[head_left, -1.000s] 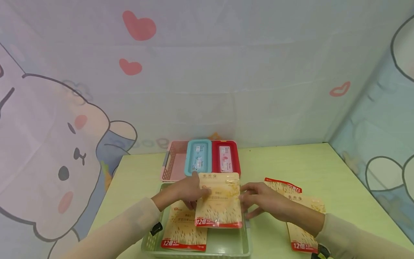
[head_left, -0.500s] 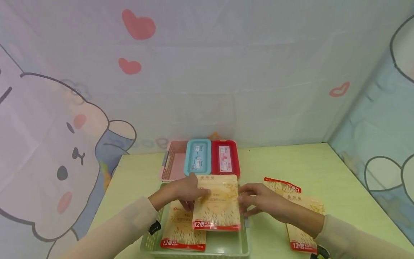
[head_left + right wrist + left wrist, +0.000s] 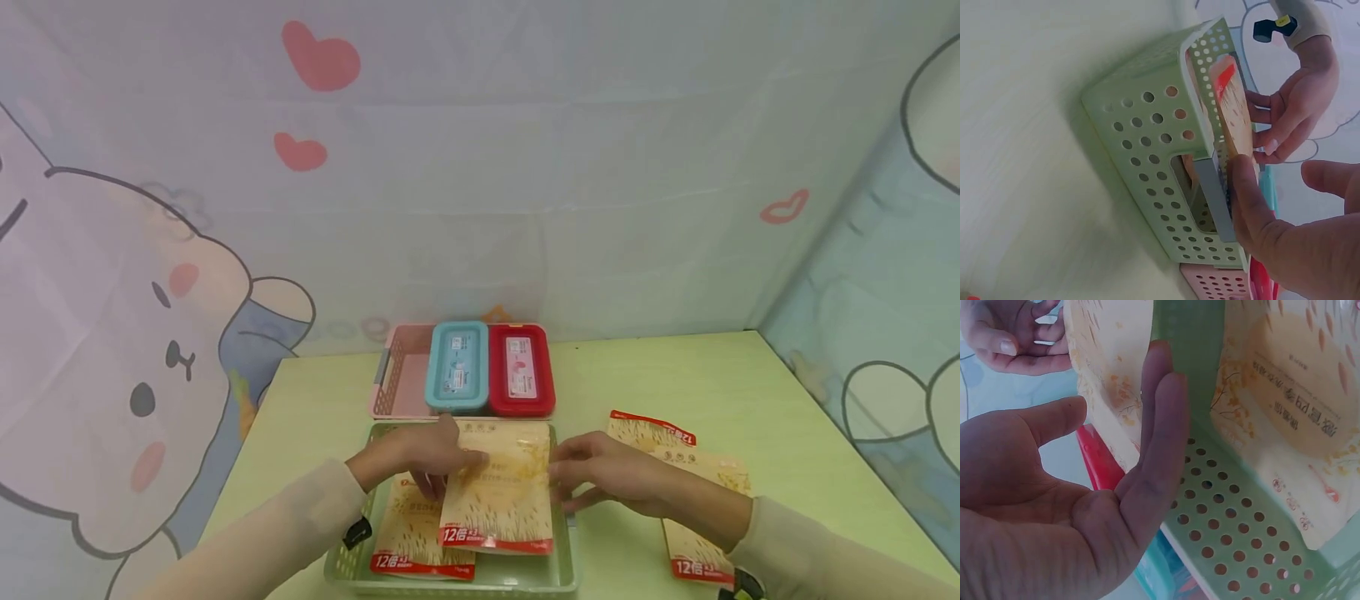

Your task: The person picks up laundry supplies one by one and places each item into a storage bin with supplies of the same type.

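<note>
A cream resealable pouch [image 3: 498, 504] with a red bottom strip and printed grass stalks is held over the green perforated basket [image 3: 568, 550]. My left hand [image 3: 420, 454] pinches its left side, thumb on the front and fingers behind. At the opposite edge, my right hand [image 3: 603, 471] touches the pouch with its fingertips; in the right wrist view its thumb stands apart from the pouch. A second, matching pouch [image 3: 420, 529] lies in the basket's left part, partly covered by the held one. The left wrist view shows that lower pouch [image 3: 1297, 394] against the basket's holed wall [image 3: 1229, 512].
Behind the green basket stands a pink basket [image 3: 408, 387] with a light blue lidded box [image 3: 457, 367] and a red one [image 3: 522, 371]. More cream pouches [image 3: 701, 546] lie overlapping on the table at right, partly under my right forearm. A printed cloth backdrop [image 3: 465, 192] borders the table.
Both hands have lowered the held pouch toward the green basket and slightly left. More of the blue and red boxes shows above it. The pouches on the table stay put.
</note>
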`<state>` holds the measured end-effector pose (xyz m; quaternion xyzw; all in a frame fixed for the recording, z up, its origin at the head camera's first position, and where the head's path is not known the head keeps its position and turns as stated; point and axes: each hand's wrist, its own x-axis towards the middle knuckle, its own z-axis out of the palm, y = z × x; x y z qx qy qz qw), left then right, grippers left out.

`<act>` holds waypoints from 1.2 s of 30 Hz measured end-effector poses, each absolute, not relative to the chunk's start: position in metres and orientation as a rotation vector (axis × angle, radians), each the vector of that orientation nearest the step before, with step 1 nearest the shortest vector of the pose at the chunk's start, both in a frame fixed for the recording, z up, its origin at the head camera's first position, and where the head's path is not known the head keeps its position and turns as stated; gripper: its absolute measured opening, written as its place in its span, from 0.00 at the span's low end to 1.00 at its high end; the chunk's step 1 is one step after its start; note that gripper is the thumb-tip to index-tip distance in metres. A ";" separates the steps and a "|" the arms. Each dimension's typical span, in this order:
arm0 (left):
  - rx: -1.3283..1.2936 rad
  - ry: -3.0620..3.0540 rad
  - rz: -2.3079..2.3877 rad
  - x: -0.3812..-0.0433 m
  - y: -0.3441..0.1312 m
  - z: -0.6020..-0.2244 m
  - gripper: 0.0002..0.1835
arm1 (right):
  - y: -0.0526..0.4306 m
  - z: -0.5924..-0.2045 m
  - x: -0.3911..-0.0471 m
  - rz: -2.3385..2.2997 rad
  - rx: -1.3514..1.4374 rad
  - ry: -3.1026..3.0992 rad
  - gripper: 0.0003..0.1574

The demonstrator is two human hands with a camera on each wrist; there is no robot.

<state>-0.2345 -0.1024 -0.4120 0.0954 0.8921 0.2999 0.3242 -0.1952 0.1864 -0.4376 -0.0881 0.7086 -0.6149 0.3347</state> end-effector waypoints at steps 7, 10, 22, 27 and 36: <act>0.277 2.335 0.785 -0.233 -0.102 -0.417 0.21 | 0.183 -0.435 -0.193 -1.575 -0.212 1.878 0.24; 0.286 2.326 0.797 -0.234 -0.104 -0.419 0.21 | 0.183 -0.434 -0.192 -1.574 -0.204 1.880 0.27; 0.290 2.281 0.777 -0.234 -0.108 -0.425 0.27 | 0.178 -0.425 -0.185 -1.511 -0.232 1.875 0.44; 0.282 2.286 0.766 -0.235 -0.108 -0.430 0.28 | 0.175 -0.420 -0.183 -1.493 -0.218 1.861 0.44; 0.266 2.287 0.734 -0.235 -0.107 -0.446 0.25 | 0.164 -0.416 -0.179 -1.468 -0.219 1.861 0.46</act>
